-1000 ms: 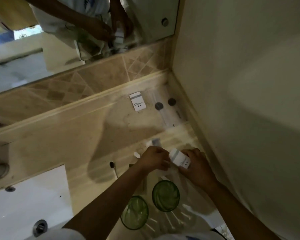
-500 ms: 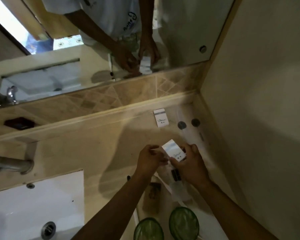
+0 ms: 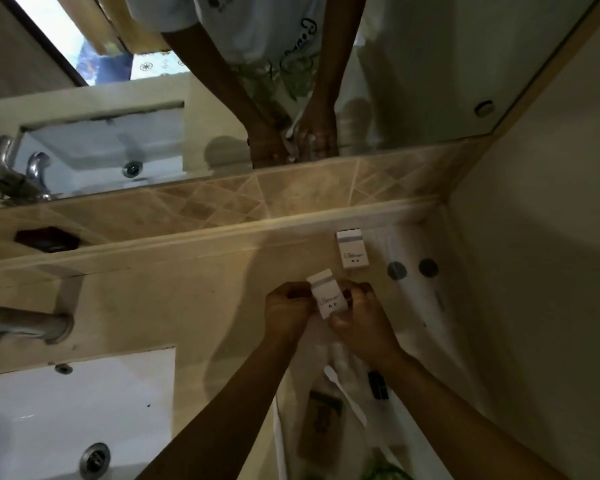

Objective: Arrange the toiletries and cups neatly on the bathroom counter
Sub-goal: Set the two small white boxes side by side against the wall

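Both hands, left hand (image 3: 288,315) and right hand (image 3: 359,322), have carried a small white box (image 3: 328,297) farther back over the desk (image 3: 174,299), each grip closed on it, near a matching box (image 3: 352,249).

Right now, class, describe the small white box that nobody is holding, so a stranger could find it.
Start at the back right corner of the beige stone counter, below the mirror. The small white box with a grey band lies flat there, left of two dark round discs; its twin is in the hands.
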Motion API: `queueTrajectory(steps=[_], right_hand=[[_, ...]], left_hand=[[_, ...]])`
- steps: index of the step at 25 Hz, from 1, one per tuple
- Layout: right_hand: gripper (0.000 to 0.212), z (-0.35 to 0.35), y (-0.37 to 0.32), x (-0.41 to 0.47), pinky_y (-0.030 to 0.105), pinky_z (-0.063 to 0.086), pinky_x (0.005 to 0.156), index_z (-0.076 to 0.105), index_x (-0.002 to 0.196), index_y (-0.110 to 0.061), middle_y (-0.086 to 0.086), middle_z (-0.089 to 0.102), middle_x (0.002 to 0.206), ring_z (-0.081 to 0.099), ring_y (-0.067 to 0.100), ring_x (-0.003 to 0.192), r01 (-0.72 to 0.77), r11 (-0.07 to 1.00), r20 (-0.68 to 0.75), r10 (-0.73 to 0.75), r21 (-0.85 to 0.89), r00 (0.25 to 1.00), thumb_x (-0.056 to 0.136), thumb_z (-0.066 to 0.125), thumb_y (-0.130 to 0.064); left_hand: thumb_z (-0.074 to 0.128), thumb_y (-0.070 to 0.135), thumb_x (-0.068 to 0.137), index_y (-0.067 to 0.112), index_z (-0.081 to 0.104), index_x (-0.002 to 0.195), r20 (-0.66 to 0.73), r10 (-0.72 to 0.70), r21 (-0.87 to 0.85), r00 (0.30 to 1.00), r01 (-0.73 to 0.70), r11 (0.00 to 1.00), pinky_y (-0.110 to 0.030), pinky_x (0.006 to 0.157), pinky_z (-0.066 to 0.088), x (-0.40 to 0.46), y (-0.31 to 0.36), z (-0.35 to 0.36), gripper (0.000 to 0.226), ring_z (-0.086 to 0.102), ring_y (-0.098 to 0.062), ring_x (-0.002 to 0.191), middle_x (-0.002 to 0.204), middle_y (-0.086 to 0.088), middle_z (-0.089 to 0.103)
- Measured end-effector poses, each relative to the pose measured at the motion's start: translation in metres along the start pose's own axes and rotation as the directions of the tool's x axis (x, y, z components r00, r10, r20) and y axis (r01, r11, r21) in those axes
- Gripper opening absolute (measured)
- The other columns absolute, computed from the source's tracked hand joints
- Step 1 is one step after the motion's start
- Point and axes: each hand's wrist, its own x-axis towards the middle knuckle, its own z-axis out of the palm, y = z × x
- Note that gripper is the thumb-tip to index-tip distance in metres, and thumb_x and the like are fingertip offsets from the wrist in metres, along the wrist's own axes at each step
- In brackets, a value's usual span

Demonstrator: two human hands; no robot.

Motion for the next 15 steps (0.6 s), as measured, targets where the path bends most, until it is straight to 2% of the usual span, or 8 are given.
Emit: queueTrajectory(steps=[4,7,11,13,15], right_hand=[[0.056,0.003,0.006,0.004,0.021,0.048,0.093,0.048,0.130,-0.029,-0.003,0.049,0.134,0.054,0.015,0.120,-0.012,1.000,-0.009,0.012,0.023,1.000,0.081,0.073,-0.020],[0.053,0.006,0.007,0.005,0.021,0.050,0.091,0.050,0.129,-0.030,-0.004,0.053,0.130,0.057,0.013,0.115,-0.015,0.999,-0.008,0.016,0.044,1.000,0.082,0.072,-0.023],[0.051,0.008,0.007,0.010,0.025,0.048,0.096,0.049,0.134,-0.026,-0.001,0.052,0.131,0.054,0.018,0.120,0.019,0.997,-0.043,-0.022,-0.075,0.999,0.087,0.068,-0.023],[0.053,0.006,0.010,0.012,0.022,0.044,0.094,0.047,0.136,-0.026,0.000,0.048,0.134,0.050,0.020,0.123,0.027,0.988,-0.069,-0.038,-0.154,0.997,0.087,0.067,-0.024],[0.054,0.002,0.014,0.013,0.022,0.043,0.095,0.044,0.137,-0.030,-0.001,0.040,0.141,0.048,0.019,0.125,-0.009,0.985,-0.103,-0.009,-0.170,0.995,0.088,0.066,-0.025]], left_hand=[[0.075,0.001,0.079,0.013,0.074,0.095,0.003,0.041,0.036,0.999,-0.041,0.999,-0.045,0.082,0.062,0.007,-0.006,0.000,0.020,0.072,-0.022,0.089,0.093,-0.005,0.075],[0.074,0.001,0.080,0.010,0.074,0.100,-0.011,0.070,0.054,0.997,-0.069,0.996,-0.046,0.083,0.061,0.010,-0.008,0.000,0.021,0.071,-0.023,0.090,0.096,-0.008,0.075],[0.070,0.002,0.084,0.008,0.068,0.113,0.040,0.132,0.145,0.991,-0.136,0.980,-0.045,0.084,0.060,0.013,-0.006,0.002,0.030,0.068,-0.028,0.103,0.113,-0.014,0.070],[0.069,0.009,0.087,0.009,0.062,0.121,0.032,0.280,0.349,0.959,-0.273,0.897,-0.038,0.084,0.060,0.010,-0.009,0.001,0.035,0.064,-0.027,0.108,0.124,-0.012,0.062],[0.072,0.020,0.084,0.012,0.059,0.125,0.107,0.472,0.575,0.875,-0.442,0.689,-0.035,0.087,0.057,0.005,-0.019,-0.002,0.043,0.058,-0.024,0.112,0.127,-0.010,0.056]])
